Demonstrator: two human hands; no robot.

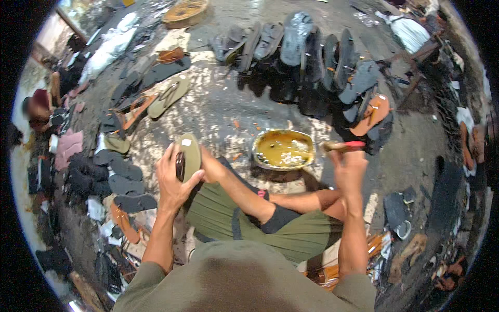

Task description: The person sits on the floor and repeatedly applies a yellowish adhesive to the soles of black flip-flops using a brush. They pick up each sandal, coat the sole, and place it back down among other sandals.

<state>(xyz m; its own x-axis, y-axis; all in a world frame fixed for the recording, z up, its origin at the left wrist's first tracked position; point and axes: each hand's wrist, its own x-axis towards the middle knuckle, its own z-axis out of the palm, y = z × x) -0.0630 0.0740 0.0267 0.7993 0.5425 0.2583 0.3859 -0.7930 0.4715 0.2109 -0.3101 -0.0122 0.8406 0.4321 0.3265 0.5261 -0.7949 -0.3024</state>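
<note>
My left hand (174, 179) grips an olive-green sandal sole (189, 155), held upright on its edge just left of my raised knee. My right hand (349, 165) holds a brush with a red handle (345, 146); its bristle end points left, close to the rim of a metal bowl (260, 156) of yellow-brown glue. The bowl stands on the floor in front of my crossed legs, between my two hands.
A row of dark sandals (301, 49) leans together at the far side. An orange sandal (371, 115) lies right of the bowl. Soles and flip-flops (122, 182) are stacked at my left, scraps and straps (400, 213) at my right. A person (39, 106) sits far left.
</note>
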